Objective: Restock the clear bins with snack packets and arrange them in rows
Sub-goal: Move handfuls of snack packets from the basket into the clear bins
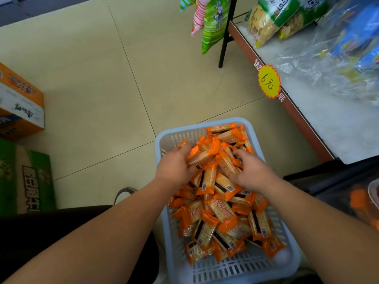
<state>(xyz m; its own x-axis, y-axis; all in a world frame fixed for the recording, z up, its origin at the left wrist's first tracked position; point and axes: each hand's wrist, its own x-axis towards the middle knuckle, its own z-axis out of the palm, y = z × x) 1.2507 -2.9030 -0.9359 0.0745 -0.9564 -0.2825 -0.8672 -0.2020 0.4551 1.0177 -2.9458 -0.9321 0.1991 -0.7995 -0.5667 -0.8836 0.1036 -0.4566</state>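
A pale blue slotted plastic basket [231, 269] stands on the floor, heaped with several orange-wrapped cracker packets [217, 212]. Both my hands are in the pile at the basket's far end. My left hand [176, 167] has its fingers curled round a bunch of packets at the left side of the heap. My right hand [252, 171] curls over packets on the right side, thumb and fingers closing on them. No clear bin can be made out in this view.
A shelf [303, 119] with a red-brown edge and a yellow price tag [269, 81] runs along the right, holding bagged snacks [272, 19]. Cardboard cartons [20, 101] and a green box [26, 181] stand at the left. Beige floor tiles [98, 83] lie beyond the basket.
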